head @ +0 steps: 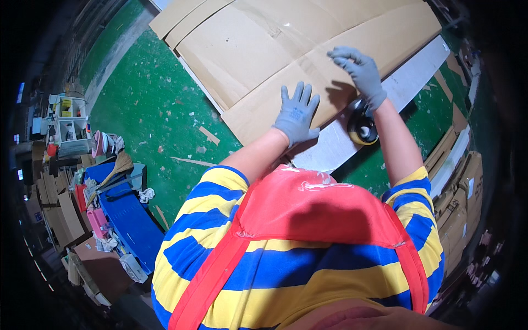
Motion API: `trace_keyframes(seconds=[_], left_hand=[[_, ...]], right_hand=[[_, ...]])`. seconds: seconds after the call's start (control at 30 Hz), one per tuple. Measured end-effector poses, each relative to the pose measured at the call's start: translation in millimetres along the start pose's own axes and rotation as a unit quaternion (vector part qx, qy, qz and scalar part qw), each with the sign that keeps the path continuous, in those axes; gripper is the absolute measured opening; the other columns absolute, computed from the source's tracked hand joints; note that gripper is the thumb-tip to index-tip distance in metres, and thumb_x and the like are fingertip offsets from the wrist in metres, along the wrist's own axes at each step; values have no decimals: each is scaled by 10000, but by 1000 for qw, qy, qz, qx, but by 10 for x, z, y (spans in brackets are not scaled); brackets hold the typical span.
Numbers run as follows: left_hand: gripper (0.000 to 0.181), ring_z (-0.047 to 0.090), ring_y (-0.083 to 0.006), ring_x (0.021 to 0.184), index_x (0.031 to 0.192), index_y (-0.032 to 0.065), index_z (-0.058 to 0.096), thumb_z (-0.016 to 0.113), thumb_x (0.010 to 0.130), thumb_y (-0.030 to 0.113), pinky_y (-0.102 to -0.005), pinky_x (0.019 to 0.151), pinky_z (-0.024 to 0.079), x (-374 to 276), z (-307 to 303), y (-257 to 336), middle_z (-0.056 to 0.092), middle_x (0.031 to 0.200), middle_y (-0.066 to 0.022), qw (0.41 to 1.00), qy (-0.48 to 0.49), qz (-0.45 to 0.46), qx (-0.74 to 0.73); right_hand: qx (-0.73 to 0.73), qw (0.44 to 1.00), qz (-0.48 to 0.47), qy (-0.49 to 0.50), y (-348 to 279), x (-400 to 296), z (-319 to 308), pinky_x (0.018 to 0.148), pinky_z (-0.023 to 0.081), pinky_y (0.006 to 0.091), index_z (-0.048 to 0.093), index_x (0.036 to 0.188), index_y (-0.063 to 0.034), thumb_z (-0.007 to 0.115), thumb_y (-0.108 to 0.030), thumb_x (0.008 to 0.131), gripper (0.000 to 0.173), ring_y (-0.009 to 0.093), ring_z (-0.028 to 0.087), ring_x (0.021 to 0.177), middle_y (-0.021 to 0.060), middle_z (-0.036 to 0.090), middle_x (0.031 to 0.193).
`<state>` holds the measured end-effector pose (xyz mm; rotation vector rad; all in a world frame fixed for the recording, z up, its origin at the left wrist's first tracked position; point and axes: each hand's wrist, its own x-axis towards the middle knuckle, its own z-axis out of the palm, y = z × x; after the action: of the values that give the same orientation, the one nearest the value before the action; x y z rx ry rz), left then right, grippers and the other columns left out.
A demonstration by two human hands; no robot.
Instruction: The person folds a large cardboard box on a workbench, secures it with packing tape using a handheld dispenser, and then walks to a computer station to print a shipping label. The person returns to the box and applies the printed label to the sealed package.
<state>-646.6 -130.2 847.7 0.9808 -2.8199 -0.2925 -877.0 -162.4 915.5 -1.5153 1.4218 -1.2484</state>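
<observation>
Large sheets of brown cardboard (264, 57) lie overlapping on a pale-topped table (321, 154). My left hand (297, 113), in a grey work glove, rests palm down with spread fingers on the near cardboard flap and holds nothing. To its right, my right hand (361, 74), gloved alike, is raised a little above the cardboard with its fingers bent and casts a shadow on it. A tape dispenser with a roll of tape (364, 128) stands on the table's near edge, just below my right wrist. Whether the right fingertips pinch something thin cannot be told.
Cardboard scraps (209, 135) lie on the green floor (152, 103). At the left are a blue bin or bench (128, 218), a straw broom (119, 165) and white shelves (72, 128) with small items. Flat cartons (458, 206) stand at the right.
</observation>
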Motion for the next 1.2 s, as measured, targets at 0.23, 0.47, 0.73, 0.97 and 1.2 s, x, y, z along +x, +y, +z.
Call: trace_keyframes(seconds=[0.23,0.47,0.73,0.97,1.2], left_hand=[[882,252,-449,1421,1376,61,456,708,661,509,-741,1058,171,4,53,20,349,1480,-262,1000,10,4,-6],[925,250,-431,1432,1398,48,431,717,656,521,-733,1074,146,18,52,35,349,1484,-252,1000,1,1,-6],[969,242,-420,1433,1383,-12,400,718,652,540,-727,1078,137,-3,98,38,341,1468,-253,1000,18,-9,-6],[972,239,-426,1432,1380,-38,390,712,666,539,-700,1103,128,28,72,7,339,1463,-273,1000,24,10,-14],[855,210,-353,1482,1483,-35,306,517,898,551,-517,1202,104,813,159,-834,293,1557,-238,997,72,8,-32]], right_hand=[[3,1000,10,27,178,-267,178,890,503,304,751,966,-56,690,-102,870,122,162,648,984,55,711,1009],[-299,937,-179,-26,724,-391,153,757,468,400,697,787,-117,710,-243,789,127,278,619,831,44,663,821],[-480,830,-280,-48,463,-406,225,851,468,407,647,781,-153,684,-176,758,50,251,616,957,24,654,922],[-427,848,-299,-98,616,-378,253,940,456,419,649,864,-118,659,-139,778,89,257,605,1045,64,651,1017],[-474,849,-191,-133,309,-688,271,1027,385,433,661,1011,-103,643,-200,834,203,272,558,1150,61,655,1153]])
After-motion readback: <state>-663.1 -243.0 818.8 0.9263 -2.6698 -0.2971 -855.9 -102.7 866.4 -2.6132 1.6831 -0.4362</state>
